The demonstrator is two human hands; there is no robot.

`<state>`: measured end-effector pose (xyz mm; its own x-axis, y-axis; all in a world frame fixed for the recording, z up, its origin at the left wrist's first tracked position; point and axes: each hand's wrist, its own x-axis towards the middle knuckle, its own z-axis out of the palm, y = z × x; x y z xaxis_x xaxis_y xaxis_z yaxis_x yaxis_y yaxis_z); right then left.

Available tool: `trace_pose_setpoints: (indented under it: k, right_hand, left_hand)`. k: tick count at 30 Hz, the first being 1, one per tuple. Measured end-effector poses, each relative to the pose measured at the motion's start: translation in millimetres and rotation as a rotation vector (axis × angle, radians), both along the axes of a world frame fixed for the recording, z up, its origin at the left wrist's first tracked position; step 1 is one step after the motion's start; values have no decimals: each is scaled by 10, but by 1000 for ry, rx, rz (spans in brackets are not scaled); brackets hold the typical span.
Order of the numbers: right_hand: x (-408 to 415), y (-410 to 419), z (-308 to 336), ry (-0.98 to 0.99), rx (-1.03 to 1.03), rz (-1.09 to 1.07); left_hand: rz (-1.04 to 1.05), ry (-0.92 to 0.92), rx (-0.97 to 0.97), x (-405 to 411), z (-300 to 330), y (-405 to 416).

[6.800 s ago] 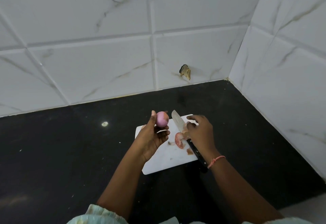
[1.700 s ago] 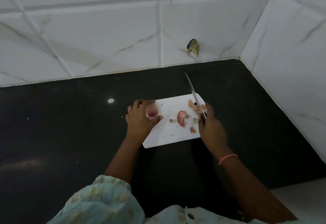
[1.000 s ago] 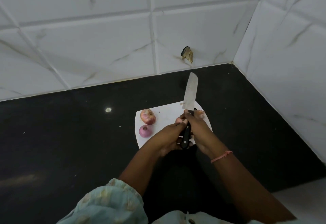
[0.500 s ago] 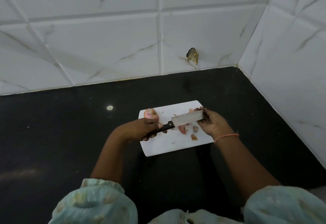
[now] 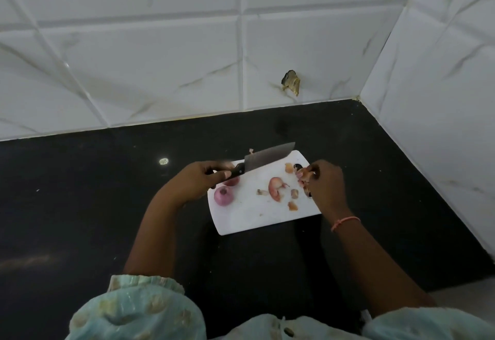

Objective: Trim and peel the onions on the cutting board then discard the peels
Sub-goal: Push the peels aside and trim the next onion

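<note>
A: What's laid out there?

B: A black worktop [image 5: 80,205] against white tiles, with a white cutting board [image 5: 254,219] on it.

A: And the hands?

B: The left hand [image 5: 198,181] is clenched round the black handle of a knife [image 5: 267,158], blade raised over the board's far edge. The right hand [image 5: 325,184] pinches peels [image 5: 304,174] at the board's right edge.

A: The onions?

B: 1 peeled onion [image 5: 223,196] sits at the board's left, with a 2nd [image 5: 231,181] half hidden under the left hand. Loose scraps [image 5: 276,192] lie in the middle.
</note>
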<state>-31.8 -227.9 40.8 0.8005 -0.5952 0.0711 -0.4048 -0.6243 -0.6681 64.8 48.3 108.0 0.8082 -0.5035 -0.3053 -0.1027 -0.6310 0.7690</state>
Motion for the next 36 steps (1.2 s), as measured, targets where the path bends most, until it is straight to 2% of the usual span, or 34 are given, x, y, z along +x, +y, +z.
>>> trace_pose_setpoints:
  k: [2, 5, 7, 9, 13, 15, 20, 26, 32, 34, 36]
  right_hand:
    - [-24, 137, -65, 2, -85, 68]
    - [-79, 445, -64, -160, -44, 97]
    - [-120, 646, -98, -239, -29, 199]
    - [-170, 849, -139, -239, 128, 350]
    - [-181, 1128, -308, -81, 490, 523]
    - [-134, 1139, -399, -54, 572, 519]
    - [5, 958, -450, -123, 604, 390]
    - [124, 469, -573, -199, 477, 249]
    - [75, 163, -415, -281, 520, 57]
    - [66, 211, -370, -314, 445, 78]
    - [91, 348, -402, -320, 357, 194]
  left_hand:
    - [66, -39, -48, -40, -36, -64]
    - [150, -163, -31, -76, -124, -181]
    - [189, -215, -28, -98, -210, -274]
    - [251, -284, -83, -117, -364, -362]
    - [405, -478, -65, -163, -694, -563]
    - [451, -524, -35, -205, -777, -639]
    - [416, -604, 12, -218, -1021, -674]
    - [400, -596, 3, -161, -1073, -727]
    - [426, -616, -10, -163, -1091, -727]
    - [426, -612, -17, -165, -1092, -731]
    - [418, -614, -9, -165, -1091, -735]
